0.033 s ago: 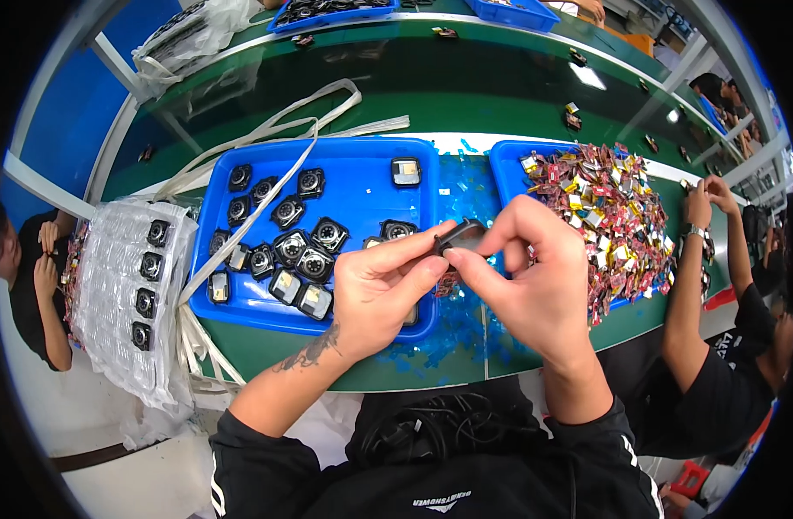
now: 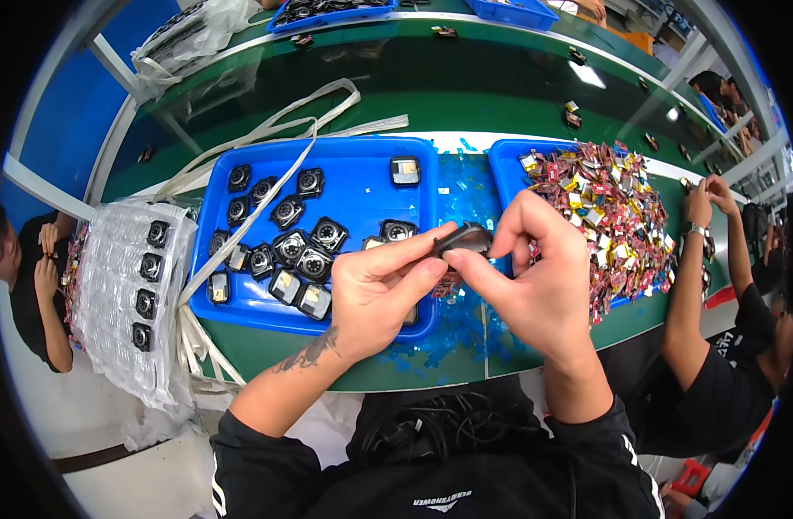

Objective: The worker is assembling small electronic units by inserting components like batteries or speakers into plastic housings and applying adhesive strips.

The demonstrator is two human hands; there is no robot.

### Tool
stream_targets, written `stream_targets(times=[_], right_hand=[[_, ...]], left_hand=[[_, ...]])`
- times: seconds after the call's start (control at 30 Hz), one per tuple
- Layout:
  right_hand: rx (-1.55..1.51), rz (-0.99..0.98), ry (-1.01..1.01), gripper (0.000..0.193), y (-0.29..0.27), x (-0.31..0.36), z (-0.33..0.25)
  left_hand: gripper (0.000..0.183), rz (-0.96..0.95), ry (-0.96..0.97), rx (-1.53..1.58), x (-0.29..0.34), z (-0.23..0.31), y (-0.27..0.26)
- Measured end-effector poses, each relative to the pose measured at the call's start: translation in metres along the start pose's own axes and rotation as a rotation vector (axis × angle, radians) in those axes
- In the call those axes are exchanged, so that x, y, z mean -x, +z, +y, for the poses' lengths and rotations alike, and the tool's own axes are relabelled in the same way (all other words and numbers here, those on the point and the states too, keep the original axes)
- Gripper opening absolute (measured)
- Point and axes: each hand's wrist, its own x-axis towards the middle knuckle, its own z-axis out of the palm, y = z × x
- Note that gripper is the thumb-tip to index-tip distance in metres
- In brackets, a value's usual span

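Observation:
Between my hands is a black smartwatch case (image 2: 467, 240), held tilted above the gap between two blue trays. My left hand (image 2: 375, 298) pinches its left end between thumb and fingers. My right hand (image 2: 535, 281) has its thumb pressed to the near edge, with the index finger curled at the right side. Fingers cover part of the case. Below and to the left, a blue tray (image 2: 317, 323) holds several similar watch cases (image 2: 314, 263), some with round sensor backs up, others showing pale inner faces.
A second blue tray (image 2: 497, 164) is heaped with small red-and-yellow circuit parts (image 2: 608, 216). Bubble wrap (image 2: 111, 285) with several watch cases lies at left, beside white straps (image 2: 266, 130). Blue film scraps (image 2: 465, 186) litter the green bench. Co-workers sit on both sides.
The watch case has turned slightly in my fingers, so more of its dark face shows. My right index finger has shifted a little; my left hand stays put.

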Motion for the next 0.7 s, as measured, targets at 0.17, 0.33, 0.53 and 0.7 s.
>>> stream_targets(times=[0.17,0.33,0.53,0.7], right_hand=[[-0.069,0.002,-0.039,0.038,0.002,-0.001,-0.002],[-0.586,-0.066,0.186,0.064,0.015,0.016,0.019],[-0.7,-0.224,0.397,0.047,0.024,0.019,0.016],[-0.888,-0.066,0.443,0.034,0.023,0.02,0.008]], left_hand=[[0.032,-0.041,0.009,-0.056,0.001,0.001,-0.003],[0.032,0.117,0.039,0.309,-0.006,0.003,0.008],[0.031,0.18,0.078,0.255,-0.012,0.008,0.005],[0.017,0.18,0.221,-0.006,-0.01,-0.003,-0.002]])
